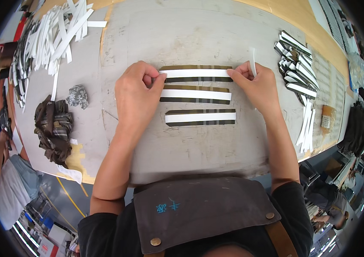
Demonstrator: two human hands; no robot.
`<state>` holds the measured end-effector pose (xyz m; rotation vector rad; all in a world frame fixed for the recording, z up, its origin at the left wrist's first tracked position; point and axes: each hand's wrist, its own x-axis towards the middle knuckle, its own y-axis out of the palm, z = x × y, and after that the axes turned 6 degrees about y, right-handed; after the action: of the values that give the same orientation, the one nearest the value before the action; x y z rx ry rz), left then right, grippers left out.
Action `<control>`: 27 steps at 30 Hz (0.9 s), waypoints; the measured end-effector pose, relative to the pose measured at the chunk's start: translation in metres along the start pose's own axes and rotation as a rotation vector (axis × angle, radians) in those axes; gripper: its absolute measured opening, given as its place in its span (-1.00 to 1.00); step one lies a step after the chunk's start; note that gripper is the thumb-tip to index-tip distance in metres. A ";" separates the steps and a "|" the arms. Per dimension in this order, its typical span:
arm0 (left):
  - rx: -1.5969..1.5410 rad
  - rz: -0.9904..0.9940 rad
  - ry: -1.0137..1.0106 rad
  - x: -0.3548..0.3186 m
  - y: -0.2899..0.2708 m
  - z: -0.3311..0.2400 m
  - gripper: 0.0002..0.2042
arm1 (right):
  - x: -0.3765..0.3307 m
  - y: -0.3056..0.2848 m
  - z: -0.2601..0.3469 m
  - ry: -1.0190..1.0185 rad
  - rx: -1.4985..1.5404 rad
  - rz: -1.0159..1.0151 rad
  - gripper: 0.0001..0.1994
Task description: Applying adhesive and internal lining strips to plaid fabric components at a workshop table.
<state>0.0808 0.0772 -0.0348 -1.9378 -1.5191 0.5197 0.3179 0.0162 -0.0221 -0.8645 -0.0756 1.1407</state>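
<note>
Three dark olive, plaid-marked fabric strips lie one below another on the table, each with a white strip along it: the top fabric strip (195,79), the middle fabric strip (195,101) and the bottom fabric strip (199,122). My left hand (135,92) is closed, thumb and finger pinching the left end of the top white strip (195,73). At that strip's other end, my right hand (257,85) pinches with thumb and fingertips. A thin, curved white strip (253,62) also sticks up from between the right hand's fingers.
A big heap of white strips (62,36) is at far left. Nearer lie a dark fabric bundle (53,128) and a crumpled grey patterned cloth (78,96). On the right are a pile of striped pieces (297,68), loose white strips (306,126) and a brown roll (327,118). Other people stand beyond both table edges.
</note>
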 end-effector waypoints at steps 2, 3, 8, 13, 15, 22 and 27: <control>0.004 0.002 -0.001 0.000 0.000 -0.001 -0.83 | 0.001 0.001 -0.002 -0.017 -0.012 -0.001 -0.75; -0.005 0.010 -0.011 0.000 -0.001 -0.002 -0.84 | 0.001 0.002 -0.003 -0.016 -0.013 -0.004 -0.75; -0.019 0.015 -0.020 0.000 -0.001 -0.002 -0.85 | 0.001 0.005 -0.002 -0.080 -0.093 -0.039 -0.79; -0.124 0.028 -0.041 0.000 -0.004 0.000 -0.88 | -0.008 -0.007 -0.001 -0.150 -0.044 -0.176 -0.89; -0.203 0.012 -0.054 -0.001 -0.004 0.004 -0.90 | -0.016 -0.007 0.001 -0.165 -0.043 -0.161 -0.89; -0.297 -0.017 0.052 -0.004 -0.009 0.013 -0.89 | -0.029 0.017 0.004 -0.851 -0.233 -0.006 -0.60; -0.010 -0.032 0.331 -0.014 -0.008 0.013 -0.79 | -0.027 0.034 0.010 -0.929 -0.315 0.092 -0.56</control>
<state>0.0627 0.0677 -0.0398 -1.8932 -1.3387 0.1659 0.2748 0.0046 -0.0268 -0.5444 -1.0066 1.5640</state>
